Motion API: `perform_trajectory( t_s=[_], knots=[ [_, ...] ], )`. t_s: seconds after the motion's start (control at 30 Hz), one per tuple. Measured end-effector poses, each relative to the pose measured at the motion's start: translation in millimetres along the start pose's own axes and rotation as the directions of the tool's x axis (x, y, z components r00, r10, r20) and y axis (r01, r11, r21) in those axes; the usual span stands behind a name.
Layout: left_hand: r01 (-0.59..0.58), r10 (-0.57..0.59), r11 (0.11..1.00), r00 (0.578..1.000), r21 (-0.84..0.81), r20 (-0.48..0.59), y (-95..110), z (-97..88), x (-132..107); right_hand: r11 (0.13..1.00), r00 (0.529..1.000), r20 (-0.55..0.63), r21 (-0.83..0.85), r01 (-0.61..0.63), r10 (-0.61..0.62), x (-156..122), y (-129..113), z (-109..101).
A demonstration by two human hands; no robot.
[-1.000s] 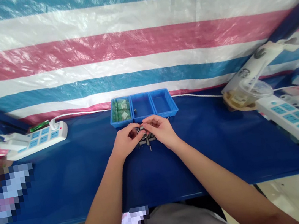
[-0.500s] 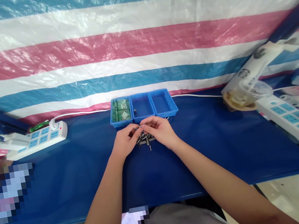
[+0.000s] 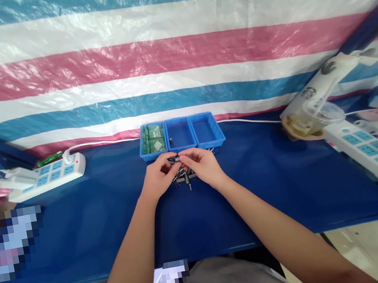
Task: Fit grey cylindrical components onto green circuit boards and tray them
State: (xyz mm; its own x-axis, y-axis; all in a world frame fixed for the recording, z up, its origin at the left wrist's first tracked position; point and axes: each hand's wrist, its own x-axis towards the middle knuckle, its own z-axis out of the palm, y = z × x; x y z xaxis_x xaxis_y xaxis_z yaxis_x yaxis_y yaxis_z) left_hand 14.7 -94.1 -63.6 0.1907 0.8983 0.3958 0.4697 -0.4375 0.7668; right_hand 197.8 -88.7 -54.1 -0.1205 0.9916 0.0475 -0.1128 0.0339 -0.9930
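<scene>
My left hand (image 3: 159,176) and my right hand (image 3: 203,165) meet over a pile of small dark metal parts (image 3: 182,178), fingers bent and tips pinched together. Between the fingertips is a small, dark, rod-like metal part (image 3: 174,159), partly covered by them; its exact kind cannot be made out. One thin pin-like piece (image 3: 190,186) sticks out from the pile toward me. Just beyond my hands stand three joined blue bins: the left bin (image 3: 155,156) holds green packets (image 3: 156,137), the middle bin (image 3: 182,135) a tiny metal piece, the right bin (image 3: 206,131) nothing visible.
White power strips lie at left (image 3: 49,177) and right (image 3: 377,152) on the blue table (image 3: 203,222). A lidded plastic cup (image 3: 325,112) and a white device (image 3: 324,81) stand back right. A striped tarp (image 3: 174,56) closes off the back.
My fingers have shifted slightly, with the left fingers a little more apart from the thumb. The dark part between the fingertips shows more clearly. Bins and pile have stayed put.
</scene>
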Motion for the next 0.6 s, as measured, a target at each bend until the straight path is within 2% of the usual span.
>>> perform_trajectory(
  t_s=[0.17, 0.4, 0.6],
  knots=[
    [-0.02, 0.02, 1.0, 1.0, 0.015, -0.015, -0.4, 1.6, 0.8, 1.0, 1.0, 0.001, -0.002, -0.009, 0.009, -0.3, -0.9, 0.7],
    [0.039, -0.04, 0.999, 0.999, 0.038, 0.027, -2.0, -2.0, 1.2, 1.0, 0.999, 0.045, -0.023, 0.019, -0.018, -2.0, -5.3, 1.5],
    [0.046, -0.047, 0.998, 0.998, 0.037, 0.043, -3.3, -3.3, 1.5, 1.0, 0.998, 0.061, -0.021, 0.013, -0.011, -3.5, -7.0, 2.3]
  ],
)
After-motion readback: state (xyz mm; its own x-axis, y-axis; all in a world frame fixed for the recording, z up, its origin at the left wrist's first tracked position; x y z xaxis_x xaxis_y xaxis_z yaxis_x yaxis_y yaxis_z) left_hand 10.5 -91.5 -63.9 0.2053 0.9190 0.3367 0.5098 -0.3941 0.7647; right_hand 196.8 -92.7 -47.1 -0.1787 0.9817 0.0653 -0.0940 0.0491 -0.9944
